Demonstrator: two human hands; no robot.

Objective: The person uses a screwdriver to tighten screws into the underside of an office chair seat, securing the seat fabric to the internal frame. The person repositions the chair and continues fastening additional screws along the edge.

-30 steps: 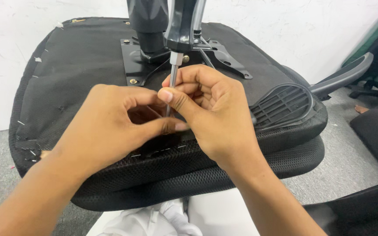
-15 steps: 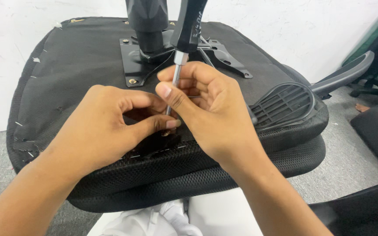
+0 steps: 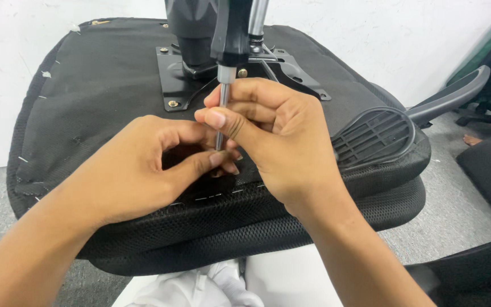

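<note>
the biggest thing is an upturned office chair seat (image 3: 86, 113), black, lying with its underside facing up and filling most of the view. its bottom is covered with black fabric, fixed with small metal staples along the front and left edges, and the mesh cushion edge (image 3: 257, 227) shows below, toward the person. behind the seat is a white wall (image 3: 370, 34), and under it a grey floor (image 3: 461, 227). at the right, a black plastic armrest (image 3: 450, 94) points away from the seat, and just beside the right hand lies a ribbed black plastic piece (image 3: 376, 136) on the seat.

in the middle of the seat's far part is a black metal mounting plate (image 3: 177, 85) with brass-coloured bolts, and a dark column (image 3: 191, 28) rises from it.

the left hand (image 3: 137, 170) rests on the front part of the seat, its fingers curled, thumb and forefinger pinched together near the screwdriver tip; what they pinch is hidden. the right hand (image 3: 274, 142) is closed around the steel shaft of a screwdriver (image 3: 223, 102), thumb pressing on the shaft. the screwdriver stands almost upright, its black handle up above the hands in front of the column, its tip down at the seat fabric between the two hands, just behind the front edge.

at the bottom, some white cloth (image 3: 200, 287) is seen.
</note>
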